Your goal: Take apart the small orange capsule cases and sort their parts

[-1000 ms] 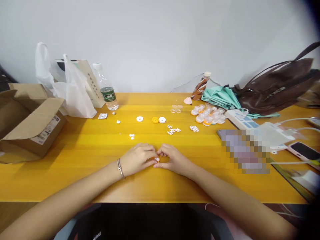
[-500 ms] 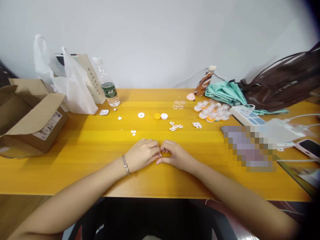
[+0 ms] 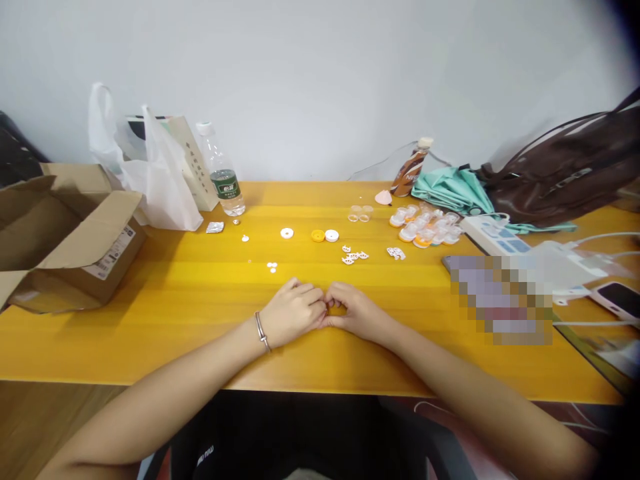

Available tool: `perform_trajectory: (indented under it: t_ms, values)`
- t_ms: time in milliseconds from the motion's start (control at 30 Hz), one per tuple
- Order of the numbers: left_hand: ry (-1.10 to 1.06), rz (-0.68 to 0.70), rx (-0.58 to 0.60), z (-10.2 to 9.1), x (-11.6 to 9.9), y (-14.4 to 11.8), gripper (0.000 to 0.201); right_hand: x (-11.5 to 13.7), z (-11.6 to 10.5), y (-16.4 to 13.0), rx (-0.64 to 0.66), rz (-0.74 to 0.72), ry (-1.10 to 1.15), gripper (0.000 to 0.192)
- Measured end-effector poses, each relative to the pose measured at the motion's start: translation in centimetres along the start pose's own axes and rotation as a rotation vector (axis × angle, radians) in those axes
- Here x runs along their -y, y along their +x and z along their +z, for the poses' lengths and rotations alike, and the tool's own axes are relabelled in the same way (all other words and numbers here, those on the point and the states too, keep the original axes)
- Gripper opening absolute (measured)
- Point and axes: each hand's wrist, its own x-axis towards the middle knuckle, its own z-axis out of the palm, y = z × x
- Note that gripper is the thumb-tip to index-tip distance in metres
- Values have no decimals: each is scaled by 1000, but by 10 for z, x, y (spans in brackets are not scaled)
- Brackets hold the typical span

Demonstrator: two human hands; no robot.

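Note:
My left hand point(image 3: 295, 312), with a bracelet at the wrist, meets my right hand point(image 3: 358, 314) low over the table. Both sets of fingers are curled in and pinched together; whatever they hold is small and hidden behind the left fingers. Just beyond them lie several tiny white discs point(image 3: 273, 265). Farther back are a white ring point(image 3: 287, 233), a yellow round part point(image 3: 318, 235) and a white round part point(image 3: 331, 235), the latter two side by side. White openwork pieces lie in two groups, one cluster point(image 3: 354, 256) beyond my right hand and another cluster point(image 3: 396, 253) farther right.
Clear cups point(image 3: 360, 214) and clear domed containers with orange or white bases point(image 3: 425, 232) stand at the back. A cardboard box point(image 3: 75, 267), plastic bag point(image 3: 160, 180) and water bottle point(image 3: 226, 183) are left. A coffee bottle point(image 3: 411, 172), power strip point(image 3: 495, 233) and brown bag point(image 3: 560, 173) are right.
The view has shifted slightly, so most things appear a little farther right. My hands stay together, and the left fingers now cover the fingertip gap where a small bit showed before.

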Motion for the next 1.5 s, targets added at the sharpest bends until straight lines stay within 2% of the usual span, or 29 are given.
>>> perform_trajectory:
  t_ms: [200,333,433,500,633,767,933,1133,1300,1400,1500]
  values:
    - [-91,-58,11,-2,-4,4,24,-1,1,0,0,-7,22,26]
    - [-64,-63,-112,-11,5,-5,20,2,0,0,-6,3,20,26]
    - [38,-96,-260,-21,30,-22,11,4,-2,-1,1,17,35,30]
    - [122,-113,-289,-26,54,-37,8,4,-2,0,12,27,32,30]
    - [290,-35,-223,-23,95,-58,9,1,-2,1,18,31,2,28]
    - [311,44,-157,-12,109,-61,12,-1,-2,1,20,19,-16,27]
    - [288,54,-175,-7,107,-56,13,-1,-3,1,31,30,-20,25]
    - [264,-3,-180,-9,103,-53,14,0,-2,0,23,19,-29,23]
    - [105,-52,-219,-17,72,-37,14,3,-2,-1,10,20,-19,20]
    - [-25,46,-158,-17,49,-21,16,2,0,-3,-34,2,-13,22]
    - [-54,111,-97,-10,35,-8,20,-2,3,-5,-69,-29,12,24]
